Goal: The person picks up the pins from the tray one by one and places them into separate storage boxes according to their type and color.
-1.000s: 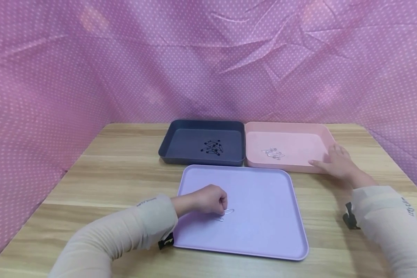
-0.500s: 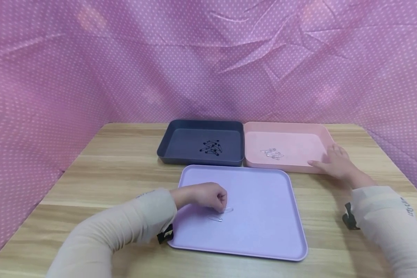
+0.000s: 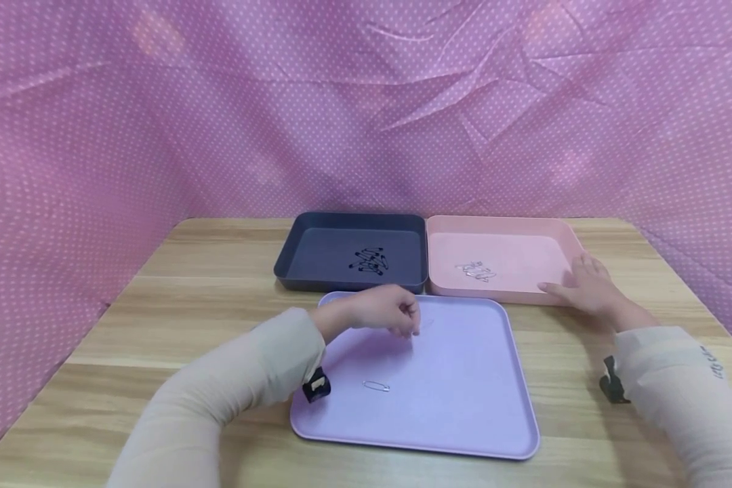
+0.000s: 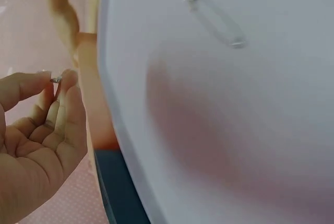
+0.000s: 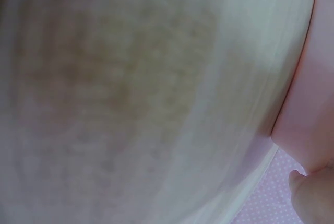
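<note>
Between thumb and fingertips my left hand (image 3: 385,310) pinches a silver safety pin (image 4: 56,80), raised above the far half of the lavender tray (image 3: 457,400). Another silver safety pin (image 3: 376,386) lies by itself on that tray, nearer its front left. My right hand (image 3: 592,285) rests on the front right corner of the pink tray (image 3: 512,247), thumb along the front rim and fingers over the right side. In the right wrist view only part of that hand shows. Inside the pink tray lies a small heap of silver safety pins (image 3: 476,272).
A dark grey tray (image 3: 323,247) stands left of the pink one, with a heap of black safety pins (image 3: 369,261) in it. Both stand behind the lavender tray on a wooden table (image 3: 177,305). A pink dotted cloth (image 3: 366,122) hangs around the back and sides.
My left hand has lifted a silver safety pin off the lavender tray and moved away from me and slightly right. The other pin there is now uncovered. My right hand has stayed put.
</note>
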A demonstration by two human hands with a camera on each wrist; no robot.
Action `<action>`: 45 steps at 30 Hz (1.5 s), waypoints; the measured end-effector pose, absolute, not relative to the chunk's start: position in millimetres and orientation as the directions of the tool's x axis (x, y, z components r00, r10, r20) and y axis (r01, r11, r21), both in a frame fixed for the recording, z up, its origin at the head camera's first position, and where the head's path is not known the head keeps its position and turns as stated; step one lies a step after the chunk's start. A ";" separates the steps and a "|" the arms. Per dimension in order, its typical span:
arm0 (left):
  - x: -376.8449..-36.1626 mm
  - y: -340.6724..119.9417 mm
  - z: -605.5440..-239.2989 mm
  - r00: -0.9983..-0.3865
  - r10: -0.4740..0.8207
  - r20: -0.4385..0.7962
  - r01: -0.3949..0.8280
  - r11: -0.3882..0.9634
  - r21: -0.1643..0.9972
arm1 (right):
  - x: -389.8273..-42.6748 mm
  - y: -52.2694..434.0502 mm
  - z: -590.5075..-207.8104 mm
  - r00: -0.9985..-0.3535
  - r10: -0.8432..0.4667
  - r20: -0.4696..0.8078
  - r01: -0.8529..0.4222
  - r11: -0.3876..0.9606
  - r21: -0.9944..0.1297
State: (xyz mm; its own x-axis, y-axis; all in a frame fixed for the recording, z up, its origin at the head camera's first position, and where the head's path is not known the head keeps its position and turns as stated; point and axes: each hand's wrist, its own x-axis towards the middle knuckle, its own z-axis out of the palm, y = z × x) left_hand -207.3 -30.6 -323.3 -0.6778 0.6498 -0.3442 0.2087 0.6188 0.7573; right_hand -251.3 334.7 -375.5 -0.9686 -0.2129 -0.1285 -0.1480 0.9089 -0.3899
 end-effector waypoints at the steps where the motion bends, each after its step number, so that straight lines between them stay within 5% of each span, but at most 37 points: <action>1: -210.2 -28.2 -322.2 -0.685 0.646 -0.336 0.195 0.608 0.770 | -251.1 334.9 -375.5 -0.968 -0.213 -0.132 -0.146 0.908 -0.392; 21: -276.7 35.8 -328.3 -0.908 0.393 -0.144 0.027 0.400 0.916 | -251.6 332.5 -372.9 -0.973 -0.202 -0.109 -0.141 0.901 -0.410; 35: -299.4 70.2 -355.1 -0.966 0.246 -0.076 -0.005 0.279 0.960 | -250.4 333.2 -370.0 -0.973 -0.200 -0.116 -0.137 0.903 -0.407; 45: -310.5 81.2 -369.7 -0.990 0.138 -0.033 0.028 0.414 0.910 | -250.3 331.9 -372.8 -0.975 -0.194 -0.111 -0.133 0.903 -0.408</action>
